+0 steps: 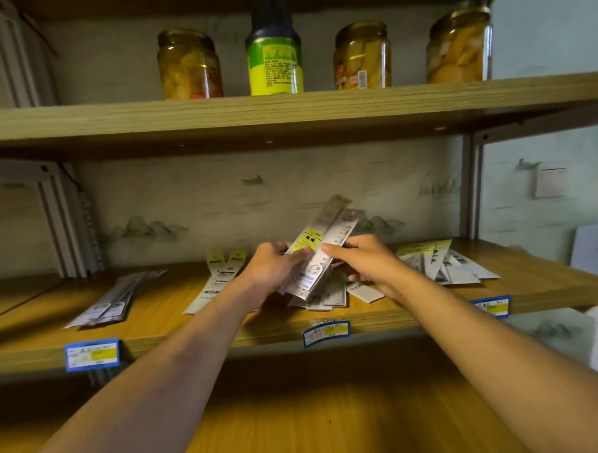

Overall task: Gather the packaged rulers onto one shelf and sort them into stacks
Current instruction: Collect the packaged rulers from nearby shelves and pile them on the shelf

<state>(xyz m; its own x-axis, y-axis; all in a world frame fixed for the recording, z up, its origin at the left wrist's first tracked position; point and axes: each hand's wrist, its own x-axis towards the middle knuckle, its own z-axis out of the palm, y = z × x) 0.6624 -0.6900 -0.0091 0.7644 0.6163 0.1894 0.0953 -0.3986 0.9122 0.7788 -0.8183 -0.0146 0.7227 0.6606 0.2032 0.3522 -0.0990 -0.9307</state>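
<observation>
rulers (321, 249): silvery, yellow-labelled packets | long axis tilted, tops up-right toward shelf (164, 311) back | left hand (275, 265), right hand (364, 261) both grip them

Both forearms extend forward from the lower corners of the view and converge toward the centre, bare to the wrist. The left hand (275, 266) is raised, back of the hand toward the camera, fingers curled inward and thumb pressed across the front, gripping. The right hand (362, 259) sits level with it and just beside it, index finger laid forward and the remaining fingers curled beneath, also gripping. The two hands are close together but not touching each other. Wrists are roughly straight.
</observation>
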